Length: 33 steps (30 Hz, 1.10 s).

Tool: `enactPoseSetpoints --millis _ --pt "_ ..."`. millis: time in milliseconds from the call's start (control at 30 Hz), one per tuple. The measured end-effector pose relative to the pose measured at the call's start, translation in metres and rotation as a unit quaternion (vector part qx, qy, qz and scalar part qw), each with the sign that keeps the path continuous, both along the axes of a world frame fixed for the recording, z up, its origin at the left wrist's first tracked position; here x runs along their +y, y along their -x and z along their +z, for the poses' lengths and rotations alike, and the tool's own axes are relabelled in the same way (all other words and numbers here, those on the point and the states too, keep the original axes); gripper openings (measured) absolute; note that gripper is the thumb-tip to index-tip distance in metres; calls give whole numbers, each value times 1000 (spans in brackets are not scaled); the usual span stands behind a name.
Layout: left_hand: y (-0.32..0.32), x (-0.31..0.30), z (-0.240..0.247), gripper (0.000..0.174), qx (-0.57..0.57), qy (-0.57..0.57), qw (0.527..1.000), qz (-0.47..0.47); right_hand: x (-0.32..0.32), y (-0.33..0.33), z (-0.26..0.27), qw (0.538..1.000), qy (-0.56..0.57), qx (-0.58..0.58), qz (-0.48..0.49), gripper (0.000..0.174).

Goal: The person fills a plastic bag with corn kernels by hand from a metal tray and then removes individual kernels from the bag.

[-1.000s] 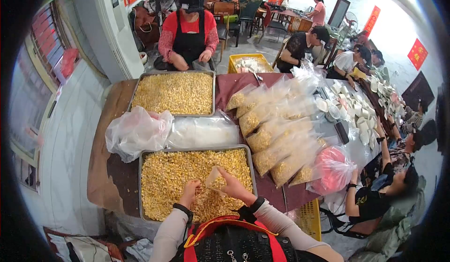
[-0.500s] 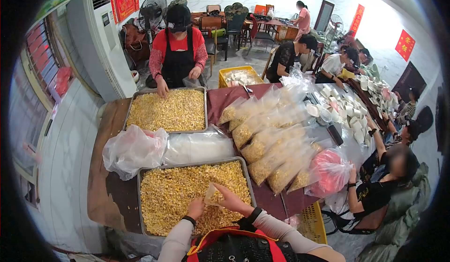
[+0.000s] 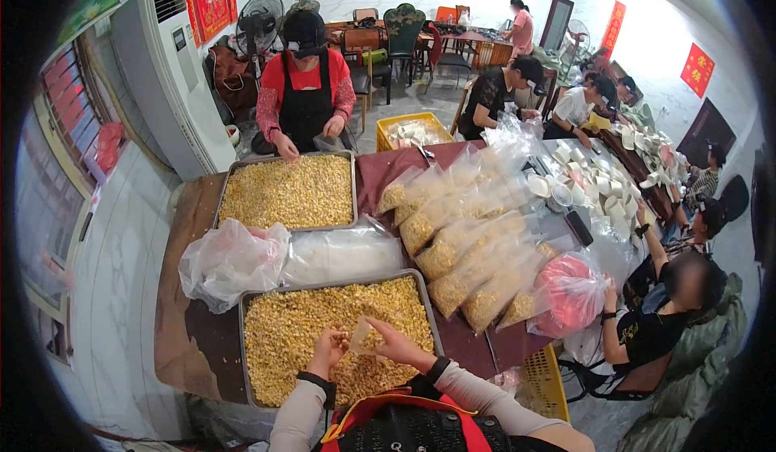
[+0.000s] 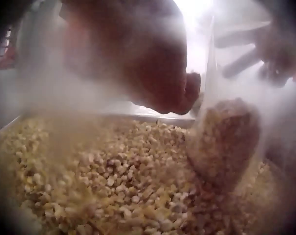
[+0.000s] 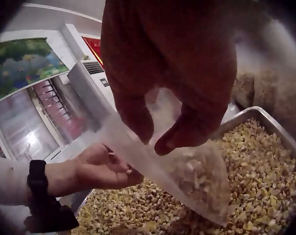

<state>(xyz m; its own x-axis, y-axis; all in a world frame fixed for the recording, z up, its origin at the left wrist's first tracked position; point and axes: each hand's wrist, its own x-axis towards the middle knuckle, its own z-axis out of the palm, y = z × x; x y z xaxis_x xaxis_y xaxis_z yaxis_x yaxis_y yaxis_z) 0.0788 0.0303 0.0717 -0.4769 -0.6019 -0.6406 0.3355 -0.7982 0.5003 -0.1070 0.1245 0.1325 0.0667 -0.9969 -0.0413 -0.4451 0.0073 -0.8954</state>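
Note:
The right hand [image 3: 398, 347] pinches the rim of a small clear bag [image 3: 361, 335], its thumb and a finger on the plastic in the right wrist view. Pale yellow kernels fill the lower part of the bag [image 5: 199, 178]. Beside the bag, the left hand [image 3: 328, 350] is turned palm up with curled fingers, a few kernels showing in it; the right wrist view has this hand [image 5: 106, 169] just left of the bag. Under both hands lies a metal tray [image 3: 432, 306] of loose kernels [image 3: 299, 315]. The left wrist view is hazy.
Beyond the tray are a crumpled plastic bag [image 3: 234, 262], a stack of flat clear bags [image 3: 343, 256] and another kernel tray [image 3: 354, 189] with a person behind it. Filled bags [image 3: 457, 250] and a pink bundle [image 3: 566, 290] lie to the right. Several people sit farther right.
The left hand has lifted from the kernels and turned palm up beside the bag. The right hand keeps its pinch. The head view has shifted, and the person opposite has reached into their tray.

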Motion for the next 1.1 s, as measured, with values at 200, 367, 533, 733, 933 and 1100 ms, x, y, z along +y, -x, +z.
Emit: enactPoseSetpoints --millis 200,367,533,733,933,1100 --pt "12 -7 21 11 75 65 995 7 5 3 11 1000 1 10 -3 79" --pt "12 -5 25 7 67 34 997 15 6 3 8 1000 -4 4 -14 81" --pt "16 -1 30 9 15 4 999 45 5 6 6 1000 -11 18 1 78" --pt "12 -2 20 13 -4 76 997 6 7 6 7 1000 1 -1 9 78" --pt "9 4 22 15 16 56 998 -14 9 5 17 1000 -11 8 4 80" --pt "7 3 18 15 -6 21 1000 -2 6 6 27 1000 -17 -4 4 80"
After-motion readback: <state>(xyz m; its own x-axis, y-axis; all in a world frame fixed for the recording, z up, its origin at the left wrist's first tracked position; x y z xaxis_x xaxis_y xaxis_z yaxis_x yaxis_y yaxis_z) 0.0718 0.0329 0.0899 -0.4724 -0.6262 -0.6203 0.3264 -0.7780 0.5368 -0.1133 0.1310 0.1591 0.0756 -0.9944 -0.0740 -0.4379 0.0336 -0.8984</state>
